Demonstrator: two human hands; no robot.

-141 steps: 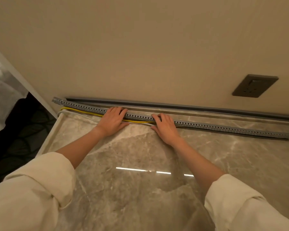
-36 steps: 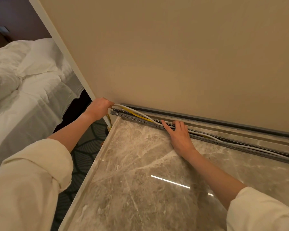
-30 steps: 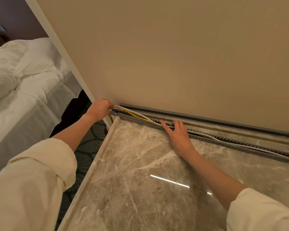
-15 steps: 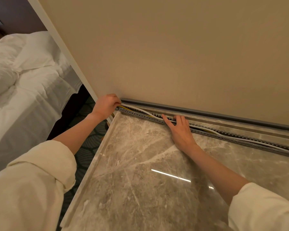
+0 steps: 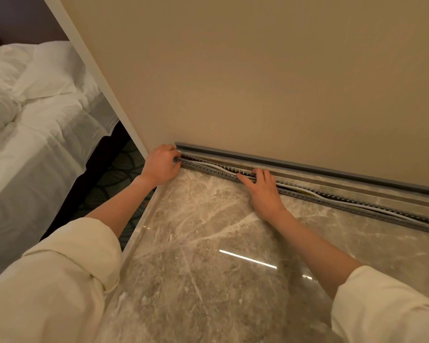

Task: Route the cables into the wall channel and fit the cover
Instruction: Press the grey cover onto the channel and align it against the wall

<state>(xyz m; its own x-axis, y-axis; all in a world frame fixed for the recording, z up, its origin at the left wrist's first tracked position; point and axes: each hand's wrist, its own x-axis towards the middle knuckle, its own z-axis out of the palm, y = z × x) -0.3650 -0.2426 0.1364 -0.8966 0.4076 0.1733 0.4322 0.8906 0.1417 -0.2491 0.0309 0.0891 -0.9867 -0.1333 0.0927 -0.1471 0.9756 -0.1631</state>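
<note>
I look down at my two bare hands on a shiny marble top point(image 5: 208, 256) that meets a tan wall point(image 5: 258, 70).

The grey slotted channel point(image 5: 332, 203) lies on the marble, close to the wall. It runs from my left hand, under the fingers of my right hand, and on past it to the right.

My left hand point(image 5: 160, 164) is at the left end of the channel. Its fingers are curled tight around that end, right at the corner of the marble top. I cannot tell if it also grips a cable there.

My right hand point(image 5: 263, 190) lies flat and loose, palm down, on the marble. Its fingertips point(image 5: 256, 173) press on the channel. It holds nothing.

A white cable point(image 5: 216, 167) lies in the channel between my two hands. It snakes a little. It comes out again to the right of my right hand and goes on along the channel. A bit of yellow cable point(image 5: 308, 193) shows just right of my right hand.

The long grey cover point(image 5: 307, 167) lies past my fingertips, at the foot of the wall. It is not on the channel.

Both of my cream sleeves point(image 5: 72, 268) are rolled up. To the left of my left arm, lower down, is a bed point(image 5: 35, 120) with white sheets.
</note>
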